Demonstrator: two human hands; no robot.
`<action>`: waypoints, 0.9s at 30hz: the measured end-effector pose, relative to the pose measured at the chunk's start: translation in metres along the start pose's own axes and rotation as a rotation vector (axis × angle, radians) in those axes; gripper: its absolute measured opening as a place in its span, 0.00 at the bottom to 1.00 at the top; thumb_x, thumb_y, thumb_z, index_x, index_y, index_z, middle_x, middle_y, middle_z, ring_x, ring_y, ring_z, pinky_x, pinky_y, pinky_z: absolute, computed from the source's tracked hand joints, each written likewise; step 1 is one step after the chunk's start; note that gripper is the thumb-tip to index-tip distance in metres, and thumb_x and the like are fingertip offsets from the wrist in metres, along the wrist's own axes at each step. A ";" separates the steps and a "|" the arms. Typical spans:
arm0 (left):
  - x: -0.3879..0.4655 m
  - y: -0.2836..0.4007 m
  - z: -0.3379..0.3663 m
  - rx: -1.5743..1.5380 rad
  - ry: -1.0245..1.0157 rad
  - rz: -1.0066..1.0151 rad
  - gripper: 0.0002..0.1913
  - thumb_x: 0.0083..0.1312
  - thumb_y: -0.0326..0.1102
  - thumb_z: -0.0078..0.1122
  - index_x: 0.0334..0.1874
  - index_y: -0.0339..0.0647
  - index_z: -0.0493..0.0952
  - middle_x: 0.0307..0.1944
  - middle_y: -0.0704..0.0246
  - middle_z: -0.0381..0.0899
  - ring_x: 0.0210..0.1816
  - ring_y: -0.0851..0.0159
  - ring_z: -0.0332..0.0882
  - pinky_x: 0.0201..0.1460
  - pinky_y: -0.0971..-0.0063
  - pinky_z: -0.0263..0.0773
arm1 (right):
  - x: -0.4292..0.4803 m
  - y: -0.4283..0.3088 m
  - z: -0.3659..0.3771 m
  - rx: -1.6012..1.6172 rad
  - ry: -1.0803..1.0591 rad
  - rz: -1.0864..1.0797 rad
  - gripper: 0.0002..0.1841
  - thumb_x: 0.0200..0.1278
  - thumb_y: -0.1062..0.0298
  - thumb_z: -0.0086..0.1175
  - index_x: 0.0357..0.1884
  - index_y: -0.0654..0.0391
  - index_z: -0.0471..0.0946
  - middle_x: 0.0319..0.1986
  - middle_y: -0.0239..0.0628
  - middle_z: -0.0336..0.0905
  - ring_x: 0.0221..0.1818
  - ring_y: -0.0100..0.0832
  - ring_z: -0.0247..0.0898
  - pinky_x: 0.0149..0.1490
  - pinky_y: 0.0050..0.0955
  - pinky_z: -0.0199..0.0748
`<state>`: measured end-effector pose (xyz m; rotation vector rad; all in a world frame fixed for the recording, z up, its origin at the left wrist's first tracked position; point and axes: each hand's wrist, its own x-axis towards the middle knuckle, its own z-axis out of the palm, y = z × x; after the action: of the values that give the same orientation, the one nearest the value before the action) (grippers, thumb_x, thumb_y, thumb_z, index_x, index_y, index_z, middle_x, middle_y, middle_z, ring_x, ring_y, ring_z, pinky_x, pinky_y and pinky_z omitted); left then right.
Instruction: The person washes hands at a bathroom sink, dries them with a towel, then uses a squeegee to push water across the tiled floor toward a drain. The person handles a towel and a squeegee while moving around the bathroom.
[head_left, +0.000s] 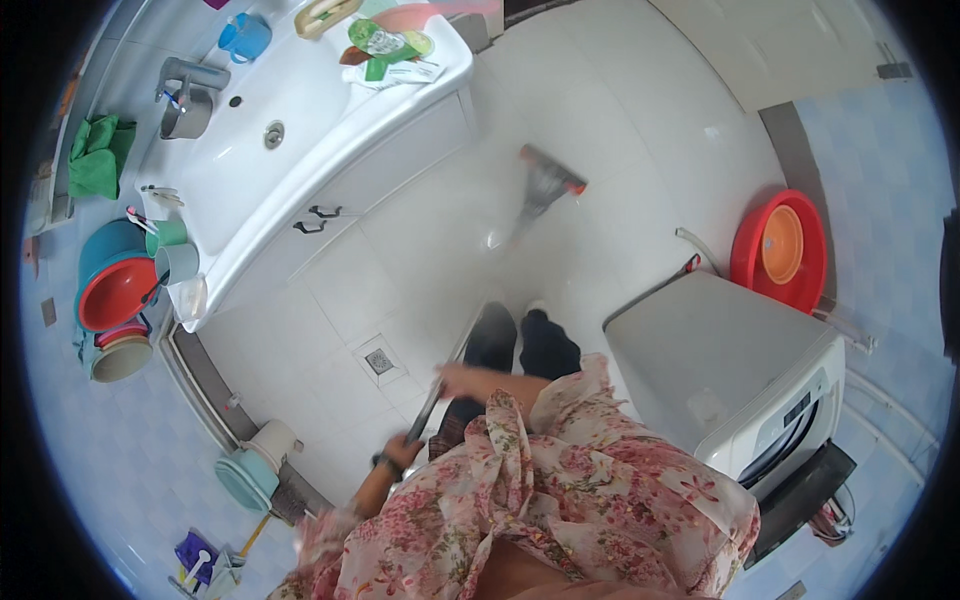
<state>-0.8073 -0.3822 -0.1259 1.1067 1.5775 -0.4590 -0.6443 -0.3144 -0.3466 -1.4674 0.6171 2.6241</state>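
Note:
My left hand (403, 453), with a dark band at the wrist, grips the grey handle (426, 414) of a floor mop near its upper end. Farther down the same handle, my right hand (459, 382) is closed around it. The pole runs forward past my feet (491, 334), where its middle is blurred. Its flat mop head (551, 180), grey with orange ends, rests on the pale tiled floor (420, 247) between the vanity and the washing machine. Blur hides the head's finer details.
A white washbasin vanity (375, 161) stands at left, crowded with cups and packets. At right are a washing machine (727, 360) and a red basin (817, 255) holding an orange one. A floor drain (380, 361), stacked basins (120, 292) and buckets (251, 469) line the left side.

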 end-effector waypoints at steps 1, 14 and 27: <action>-0.041 -0.041 0.011 -0.063 0.063 -0.038 0.24 0.53 0.54 0.55 0.27 0.34 0.76 0.26 0.53 0.77 0.31 0.51 0.77 0.34 0.60 0.69 | -0.004 0.035 0.009 -0.614 -0.390 -0.280 0.17 0.58 0.54 0.48 0.33 0.60 0.68 0.27 0.48 0.73 0.28 0.48 0.72 0.31 0.48 0.69; -0.109 0.085 0.046 0.059 0.139 -0.037 0.19 0.55 0.50 0.57 0.35 0.39 0.76 0.30 0.53 0.78 0.35 0.49 0.76 0.38 0.60 0.70 | -0.117 0.017 -0.046 0.443 -0.018 -0.424 0.07 0.52 0.70 0.50 0.21 0.59 0.69 0.15 0.42 0.65 0.20 0.39 0.67 0.25 0.41 0.69; -0.017 0.207 0.089 -0.011 0.128 0.289 0.18 0.58 0.45 0.53 0.47 0.43 0.71 0.34 0.57 0.78 0.40 0.49 0.76 0.44 0.60 0.69 | -0.182 -0.091 -0.194 0.088 0.427 -0.468 0.13 0.61 0.63 0.38 0.31 0.62 0.69 0.23 0.47 0.71 0.25 0.44 0.69 0.32 0.47 0.71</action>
<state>-0.5863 -0.3562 -0.0867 1.3534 1.4957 -0.1888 -0.3675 -0.2811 -0.3135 -1.8845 0.3491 1.9301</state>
